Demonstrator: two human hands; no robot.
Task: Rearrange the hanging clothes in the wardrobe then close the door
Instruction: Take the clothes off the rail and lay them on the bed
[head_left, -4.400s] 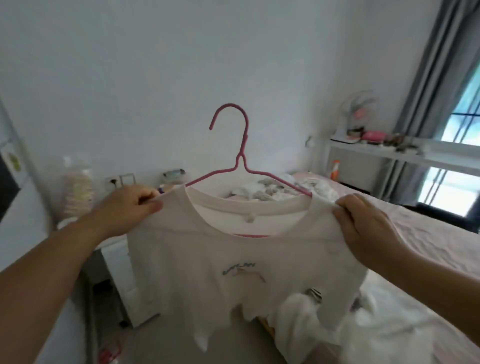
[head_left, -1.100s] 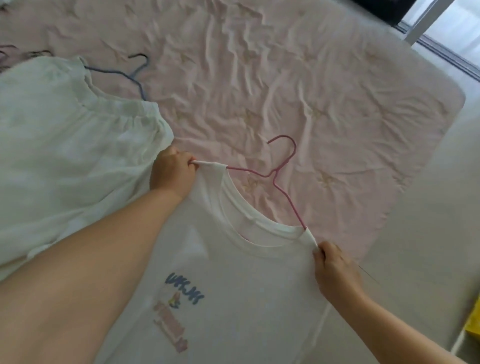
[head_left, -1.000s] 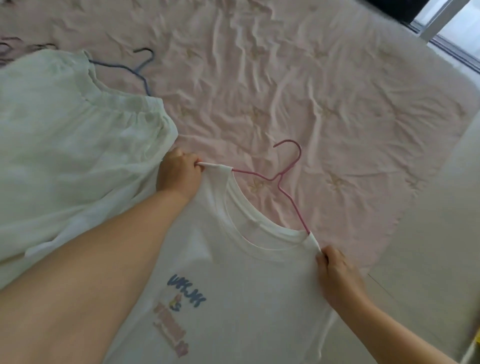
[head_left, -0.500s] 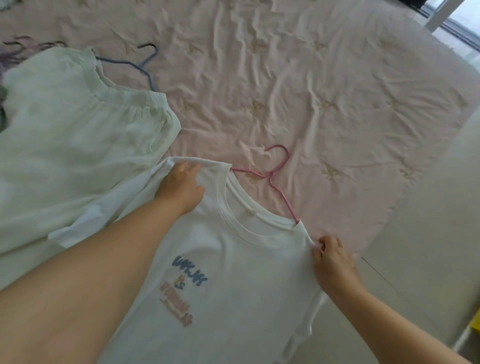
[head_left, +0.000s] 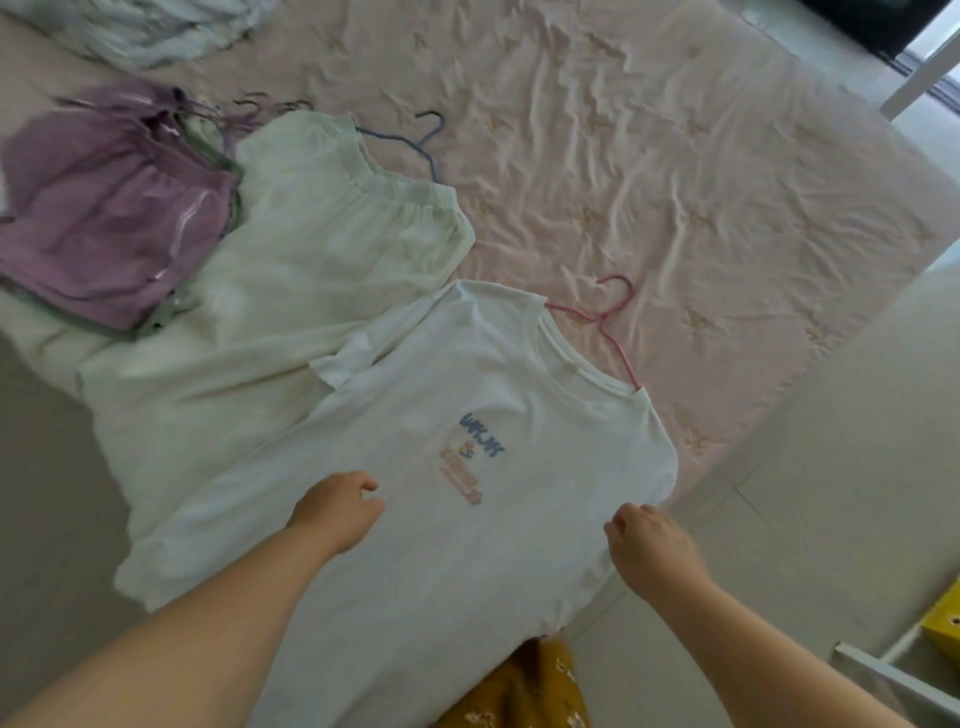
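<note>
Both hands, left hand (head_left: 337, 512) and right hand (head_left: 652, 540), have let go of the white T-shirt (head_left: 441, 467) and hover loosely curled, empty, above it on the bed (head_left: 675, 156), so another garment probably follows.

A home bedroom: a bed with a rumpled pink sheet (head_left: 675, 182), clothes on hangers laid across it.

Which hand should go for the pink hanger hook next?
Right, probably. The right hand sits on the side where the pink hanger sticks out of the white T-shirt; the left hand would cross the shirt.
</note>
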